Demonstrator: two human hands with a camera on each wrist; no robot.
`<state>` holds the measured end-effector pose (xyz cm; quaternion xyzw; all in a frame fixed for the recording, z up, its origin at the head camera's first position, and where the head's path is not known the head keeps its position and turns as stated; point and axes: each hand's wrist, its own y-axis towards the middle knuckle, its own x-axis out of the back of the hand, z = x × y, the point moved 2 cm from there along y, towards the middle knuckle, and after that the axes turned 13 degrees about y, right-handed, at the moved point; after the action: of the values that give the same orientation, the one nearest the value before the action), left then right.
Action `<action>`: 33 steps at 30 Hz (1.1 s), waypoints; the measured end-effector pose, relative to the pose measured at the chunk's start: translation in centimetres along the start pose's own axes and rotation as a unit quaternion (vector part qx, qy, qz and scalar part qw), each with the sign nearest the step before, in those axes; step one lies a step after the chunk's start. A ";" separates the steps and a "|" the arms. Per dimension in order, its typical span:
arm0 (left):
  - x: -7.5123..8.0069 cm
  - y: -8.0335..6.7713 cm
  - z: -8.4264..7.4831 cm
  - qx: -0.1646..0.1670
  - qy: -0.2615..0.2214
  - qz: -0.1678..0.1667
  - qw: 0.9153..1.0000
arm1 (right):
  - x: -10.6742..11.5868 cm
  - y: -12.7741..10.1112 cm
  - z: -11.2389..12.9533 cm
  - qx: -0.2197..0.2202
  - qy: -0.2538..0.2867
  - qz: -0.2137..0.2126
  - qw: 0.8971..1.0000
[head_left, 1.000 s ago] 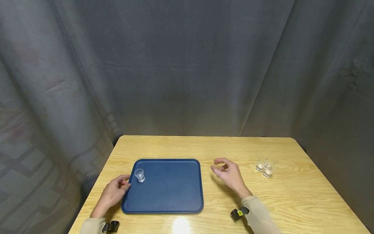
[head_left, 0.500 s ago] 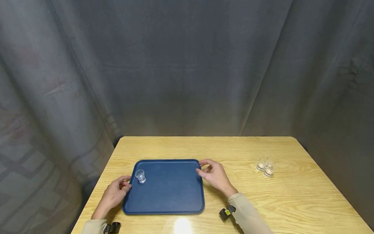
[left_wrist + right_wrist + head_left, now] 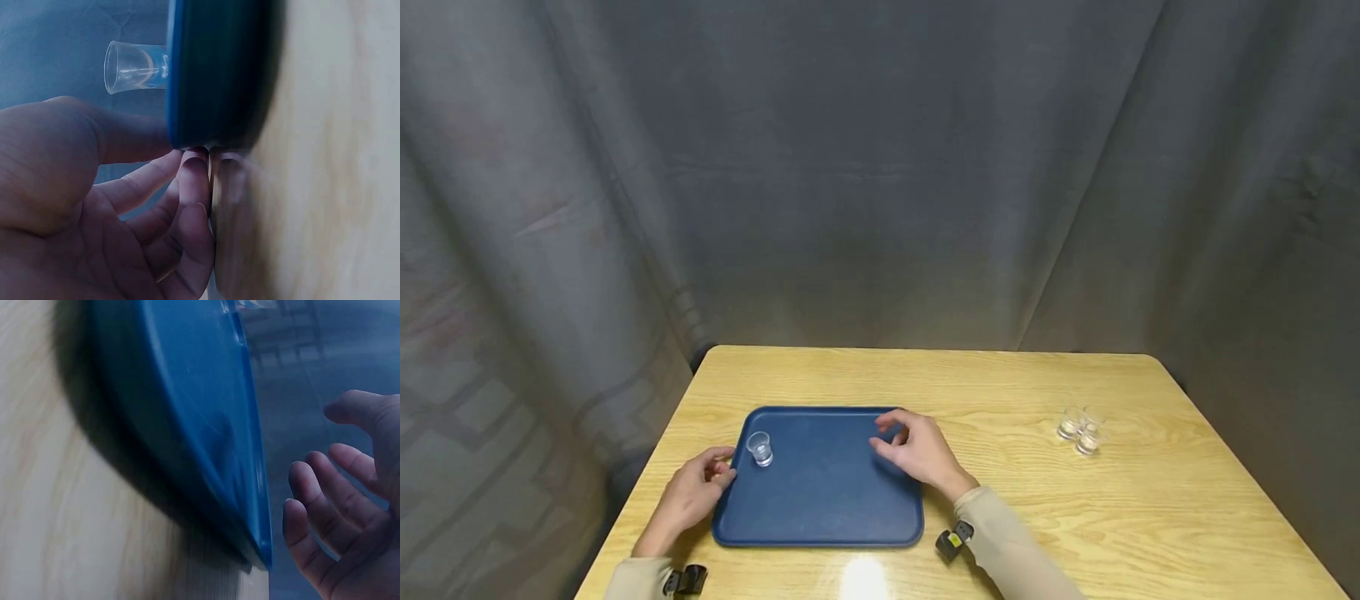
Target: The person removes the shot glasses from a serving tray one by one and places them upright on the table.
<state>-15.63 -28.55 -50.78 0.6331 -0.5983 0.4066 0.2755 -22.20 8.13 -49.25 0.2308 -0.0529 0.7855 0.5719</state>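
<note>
A blue serving tray (image 3: 820, 500) lies on the wooden table, with one clear shot glass (image 3: 760, 448) upright near its far left corner. At the tray's left edge is my left hand (image 3: 691, 493); in the left wrist view its thumb (image 3: 134, 139) lies over the rim and its fingertips are tucked against the outer edge, holding it. My right hand (image 3: 921, 452) hovers over the tray's right part, thumb and fingers apart and curved. In the right wrist view its fingers (image 3: 334, 519) hold nothing.
On the right side of the table (image 3: 1150, 517) several clear shot glasses (image 3: 1087, 440) stand close together. A grey curtain (image 3: 880, 183) hangs behind the table and along its sides.
My right hand has moved left from over the bare table, across the tray's right rim, to above the tray. The left hand and the glasses have stayed put.
</note>
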 end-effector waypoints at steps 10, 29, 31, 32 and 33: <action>0.1 -0.2 -0.1 0.002 -0.003 0.001 1.000 | -2.2 0.8 1.2 0.027 0.002 0.053 0.998; 0.4 -0.1 -0.1 0.001 0.009 -0.002 1.000 | -8.3 3.4 5.0 0.019 0.056 0.101 0.993; 0.3 -0.2 -0.1 0.000 0.007 0.000 1.000 | -8.9 3.4 5.4 0.022 0.058 0.102 0.993; 0.3 -0.2 -0.2 0.000 0.006 0.001 1.000 | -9.1 3.4 5.6 0.022 0.059 0.102 0.993; 0.3 -0.2 -0.2 -0.001 0.005 0.001 1.000 | -9.3 3.4 5.7 0.020 0.061 0.102 0.993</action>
<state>-15.46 -28.55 -50.38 0.6305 -0.5979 0.4092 0.2784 -21.34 -3.15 -47.50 0.1875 -0.0250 0.8531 0.4863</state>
